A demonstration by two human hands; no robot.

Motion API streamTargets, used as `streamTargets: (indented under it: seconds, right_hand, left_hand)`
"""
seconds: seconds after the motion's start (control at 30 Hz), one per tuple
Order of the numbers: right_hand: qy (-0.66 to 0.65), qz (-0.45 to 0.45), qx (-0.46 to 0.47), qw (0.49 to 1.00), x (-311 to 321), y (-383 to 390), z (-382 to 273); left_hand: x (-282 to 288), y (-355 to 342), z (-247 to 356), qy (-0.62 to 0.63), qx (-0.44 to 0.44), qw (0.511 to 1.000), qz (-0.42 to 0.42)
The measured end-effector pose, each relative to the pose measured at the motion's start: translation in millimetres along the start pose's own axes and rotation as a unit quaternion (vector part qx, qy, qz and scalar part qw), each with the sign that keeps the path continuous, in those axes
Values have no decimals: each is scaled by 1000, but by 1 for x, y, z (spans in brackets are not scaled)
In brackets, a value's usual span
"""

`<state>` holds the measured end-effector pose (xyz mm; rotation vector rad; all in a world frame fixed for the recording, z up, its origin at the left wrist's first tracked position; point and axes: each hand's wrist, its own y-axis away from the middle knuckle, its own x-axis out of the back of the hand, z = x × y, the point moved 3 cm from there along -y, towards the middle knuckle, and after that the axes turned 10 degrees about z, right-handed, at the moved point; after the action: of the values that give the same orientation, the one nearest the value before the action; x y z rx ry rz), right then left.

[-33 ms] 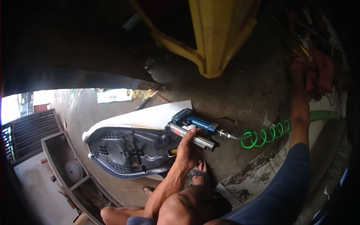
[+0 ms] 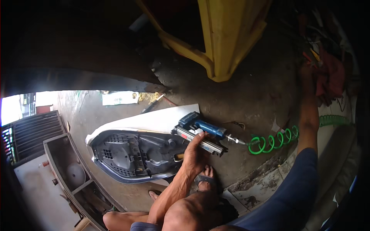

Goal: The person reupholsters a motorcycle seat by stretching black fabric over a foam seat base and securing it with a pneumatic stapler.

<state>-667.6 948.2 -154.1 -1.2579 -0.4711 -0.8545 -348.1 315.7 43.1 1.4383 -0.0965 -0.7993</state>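
My left hand (image 2: 194,154) grips a blue-and-silver pneumatic stapler (image 2: 204,127) by its magazine, which is joined by a metal coupling (image 2: 233,138) to a coiled green air hose (image 2: 271,142). Just beyond it lies an upturned black seat base (image 2: 135,154) edged with white covering material (image 2: 150,117). My right hand (image 2: 306,73) reaches far right to orange and yellow hand tools (image 2: 312,56) beside a red cloth (image 2: 331,77); its fingers are dark and hard to make out.
A yellow plastic body (image 2: 221,46) overhangs at the top. A wooden cabinet with compartments (image 2: 58,150) and a dark grille (image 2: 34,134) stand left. A white sack (image 2: 119,98) lies behind the seat. My bare knees and sandalled foot (image 2: 204,183) are below; pale tiles (image 2: 254,192) edge the concrete floor (image 2: 246,100).
The view has shifted very slightly. Both hands and the stapler are in nearly the same places.
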Motion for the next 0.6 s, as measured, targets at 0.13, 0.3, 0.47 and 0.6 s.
streamTargets:
  seconds: [0.13,0.3,0.47,0.6]
  right_hand:
    - [72,-37,142,987,-34,3,28]
    - [31,168,-15,985,-51,64,25]
    - [69,4,-9,998,-14,29,142]
    - [-146,-256,-194,936,54,77,39]
  left_hand:
    - [-2,8,4,-43,-9,998,-37]
    - [5,8,0,-98,-41,994,-17]
    - [-7,1,-10,-74,15,995,-64]
    - [-22,-4,1,-35,-62,997,17]
